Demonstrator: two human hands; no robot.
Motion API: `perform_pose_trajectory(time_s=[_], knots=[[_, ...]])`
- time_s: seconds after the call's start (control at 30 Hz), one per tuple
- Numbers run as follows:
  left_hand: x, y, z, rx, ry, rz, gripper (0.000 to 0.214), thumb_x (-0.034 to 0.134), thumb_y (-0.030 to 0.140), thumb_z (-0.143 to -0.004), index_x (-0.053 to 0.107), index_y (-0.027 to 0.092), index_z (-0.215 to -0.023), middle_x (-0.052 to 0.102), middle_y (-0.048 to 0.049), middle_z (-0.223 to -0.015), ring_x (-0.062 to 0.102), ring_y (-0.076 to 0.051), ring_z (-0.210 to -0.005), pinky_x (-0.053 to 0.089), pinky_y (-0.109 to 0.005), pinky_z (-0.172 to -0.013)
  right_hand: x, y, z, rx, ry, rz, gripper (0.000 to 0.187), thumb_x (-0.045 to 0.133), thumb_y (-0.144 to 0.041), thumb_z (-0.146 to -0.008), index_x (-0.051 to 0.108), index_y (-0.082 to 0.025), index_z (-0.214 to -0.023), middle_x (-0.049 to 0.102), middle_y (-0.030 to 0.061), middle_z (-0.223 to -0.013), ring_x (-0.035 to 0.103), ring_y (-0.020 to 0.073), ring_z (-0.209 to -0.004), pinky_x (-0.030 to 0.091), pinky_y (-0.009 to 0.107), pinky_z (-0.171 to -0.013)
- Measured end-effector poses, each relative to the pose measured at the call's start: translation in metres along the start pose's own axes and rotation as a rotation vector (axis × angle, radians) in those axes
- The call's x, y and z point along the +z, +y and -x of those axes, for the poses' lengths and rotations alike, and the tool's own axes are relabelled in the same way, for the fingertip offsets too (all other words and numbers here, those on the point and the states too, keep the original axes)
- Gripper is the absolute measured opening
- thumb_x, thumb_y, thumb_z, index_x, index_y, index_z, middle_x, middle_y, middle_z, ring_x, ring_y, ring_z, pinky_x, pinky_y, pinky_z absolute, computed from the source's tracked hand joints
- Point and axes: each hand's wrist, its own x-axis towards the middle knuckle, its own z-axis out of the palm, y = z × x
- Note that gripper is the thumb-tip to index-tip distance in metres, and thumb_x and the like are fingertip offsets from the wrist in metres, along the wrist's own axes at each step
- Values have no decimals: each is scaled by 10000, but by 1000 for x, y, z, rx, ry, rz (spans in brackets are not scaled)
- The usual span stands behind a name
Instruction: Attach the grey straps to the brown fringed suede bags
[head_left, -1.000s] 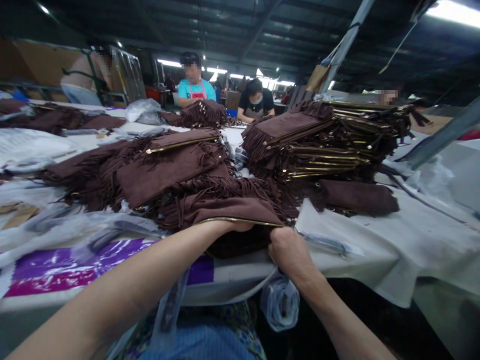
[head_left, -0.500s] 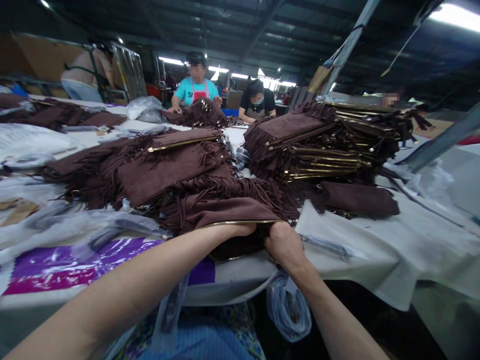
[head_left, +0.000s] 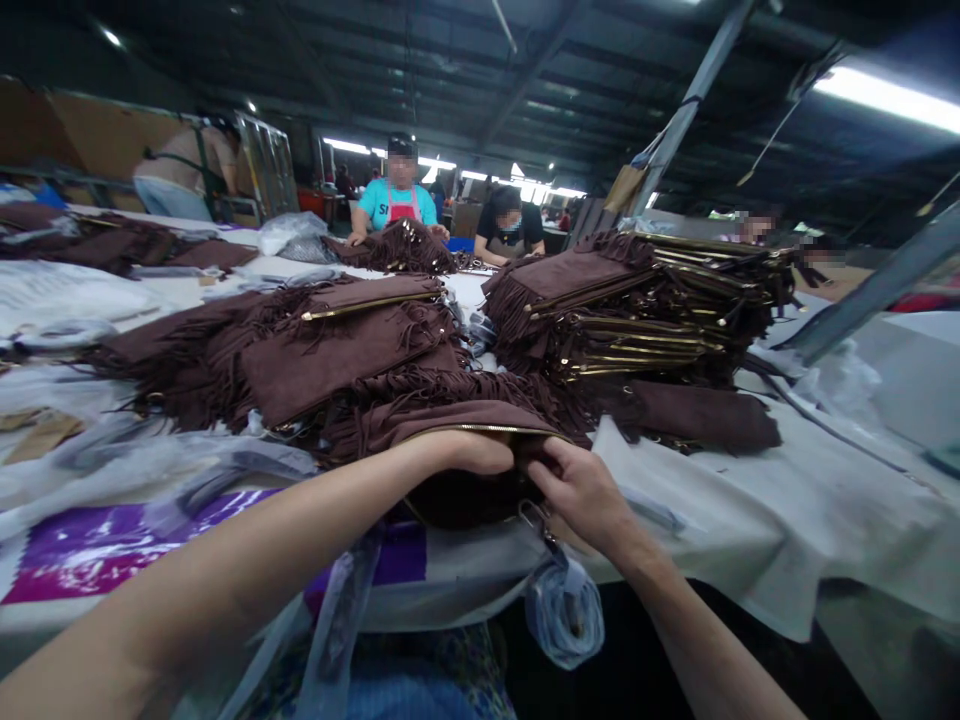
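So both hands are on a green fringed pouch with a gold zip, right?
Not green: the head view shows the pouch is dark brown. The left hand and right hand are both on it, and its zip is gold.

The dark brown fringed pouch [head_left: 465, 412] looks like suede: matt and soft, with a fine nap. Its gold zip [head_left: 480, 428] is shiny metal, as are the zips in the tall stack of brown pouches [head_left: 645, 300]. The white table cover [head_left: 750, 500] is plain matt cloth, creased. The purple sheet [head_left: 112, 540] is glossy plastic — so is the thin clear bag [head_left: 566, 612], which is wrinkled and half see-through.
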Motion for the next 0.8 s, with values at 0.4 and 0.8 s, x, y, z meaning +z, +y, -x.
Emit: perform_pose_trajectory(time_s=[0.4,0.8], knots=[[-3,-1,51,85,103,613,129,480,234,-624,483,180,-741,610,-8,-603,593,-132,-550,333,-179,-440,5,-26,-32,253,4,-1244,412,851,-470,-601,634,-162,-768,499,-68,-598,253,16,-419,133,135,-364],[10,-10,36,153,88,867,108,510,182,-565,544,143,-660,620,-10,-620,535,-88,-498,398,-193,-484,-5,-19,-19,274,20,-1442,466,791,-574,-696,724,-163,-905,734,121,-988,679,221,-927,532,247,-656]])
